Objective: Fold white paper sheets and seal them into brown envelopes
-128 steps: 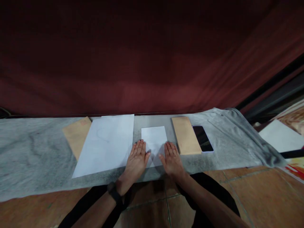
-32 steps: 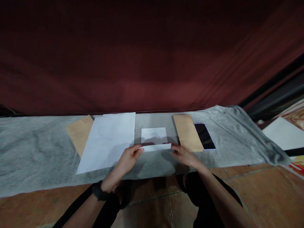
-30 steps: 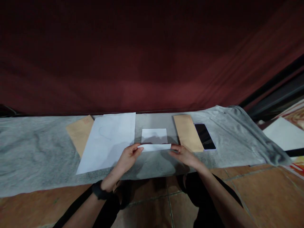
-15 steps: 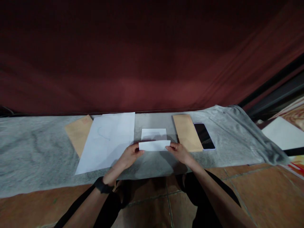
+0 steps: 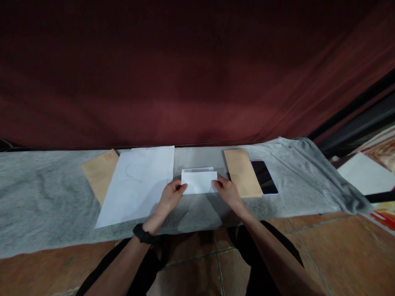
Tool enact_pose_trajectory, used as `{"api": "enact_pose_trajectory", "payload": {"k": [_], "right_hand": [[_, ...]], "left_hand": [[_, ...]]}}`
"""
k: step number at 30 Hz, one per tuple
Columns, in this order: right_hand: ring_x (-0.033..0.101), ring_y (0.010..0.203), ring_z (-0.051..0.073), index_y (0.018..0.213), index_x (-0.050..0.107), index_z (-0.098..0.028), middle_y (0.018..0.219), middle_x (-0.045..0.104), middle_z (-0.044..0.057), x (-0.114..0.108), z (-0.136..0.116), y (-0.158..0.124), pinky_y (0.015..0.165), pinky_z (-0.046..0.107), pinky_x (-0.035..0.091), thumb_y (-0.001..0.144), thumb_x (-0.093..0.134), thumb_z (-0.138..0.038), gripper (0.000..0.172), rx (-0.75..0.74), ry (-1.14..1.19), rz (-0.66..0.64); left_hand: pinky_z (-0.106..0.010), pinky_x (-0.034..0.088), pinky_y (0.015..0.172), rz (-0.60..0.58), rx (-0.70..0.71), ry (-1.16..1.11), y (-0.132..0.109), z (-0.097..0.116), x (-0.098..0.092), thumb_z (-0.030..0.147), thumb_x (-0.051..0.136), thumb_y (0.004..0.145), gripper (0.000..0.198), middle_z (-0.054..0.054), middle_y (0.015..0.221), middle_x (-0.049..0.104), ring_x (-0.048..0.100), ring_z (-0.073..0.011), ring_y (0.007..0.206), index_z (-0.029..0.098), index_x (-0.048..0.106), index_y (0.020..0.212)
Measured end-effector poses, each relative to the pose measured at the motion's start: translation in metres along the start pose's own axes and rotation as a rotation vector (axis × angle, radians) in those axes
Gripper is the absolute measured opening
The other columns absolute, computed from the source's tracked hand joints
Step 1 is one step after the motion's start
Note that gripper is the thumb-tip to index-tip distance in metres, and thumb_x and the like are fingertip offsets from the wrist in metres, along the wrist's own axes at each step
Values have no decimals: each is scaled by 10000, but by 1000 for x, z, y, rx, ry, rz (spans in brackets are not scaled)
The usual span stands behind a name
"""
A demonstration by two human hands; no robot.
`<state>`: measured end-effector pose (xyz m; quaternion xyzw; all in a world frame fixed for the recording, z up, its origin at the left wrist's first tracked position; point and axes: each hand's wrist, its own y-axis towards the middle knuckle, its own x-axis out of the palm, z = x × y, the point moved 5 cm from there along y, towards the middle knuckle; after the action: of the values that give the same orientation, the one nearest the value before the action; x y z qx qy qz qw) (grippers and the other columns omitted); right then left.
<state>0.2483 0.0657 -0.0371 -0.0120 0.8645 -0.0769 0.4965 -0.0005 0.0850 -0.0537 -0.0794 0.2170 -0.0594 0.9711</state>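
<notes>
Two pinch grips, left hand and right hand, hold the side edges of the folded white paper over the gray cloth, between the large white sheet and the brown envelope; uneven pull or early release by either could skew its fold.

Room to slip through over the gray cloth past the folded white paper, and loads more right of the phone or left of the tilted brown envelope. Pretty boxed in sideways though, by the big white sheets at the left hand and the long brown envelope near the right hand. Can't reach far ahead either, thanks to the red curtain along the far edge.
</notes>
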Motion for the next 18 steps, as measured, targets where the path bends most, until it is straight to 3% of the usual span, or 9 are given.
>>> {"api": "enact_pose_trajectory", "payload": {"k": [6, 11, 18], "right_hand": [[739, 914, 216, 1166, 685, -230, 990, 783, 78, 0, -11, 5, 727, 256, 465, 1042, 429, -443, 354, 74, -159, -7], [745, 923, 230, 1139, 686, -221, 983, 781, 94, 2, -14, 9, 731, 269, 487, 1044, 421, -452, 364, 90, -194, 2], [750, 907, 236, 1145, 666, -197, 952, 777, 105, 3, -17, 11, 740, 279, 500, 1047, 424, -427, 348, 83, -248, 28]], "left_hand": [[-250, 355, 566, 104, 30, 237, 6, 9, -3, 401, 539, 839, 263, 31, 586, 521, 493, -141, 580, 224, 520, 647], [-265, 353, 590, 106, -4, 391, 10, 14, -5, 363, 540, 879, 250, 13, 620, 570, 537, -152, 602, 214, 575, 681], [-259, 381, 604, 94, -66, 406, 18, 12, -5, 349, 571, 880, 214, 0, 656, 641, 612, -168, 654, 214, 625, 723]]}}
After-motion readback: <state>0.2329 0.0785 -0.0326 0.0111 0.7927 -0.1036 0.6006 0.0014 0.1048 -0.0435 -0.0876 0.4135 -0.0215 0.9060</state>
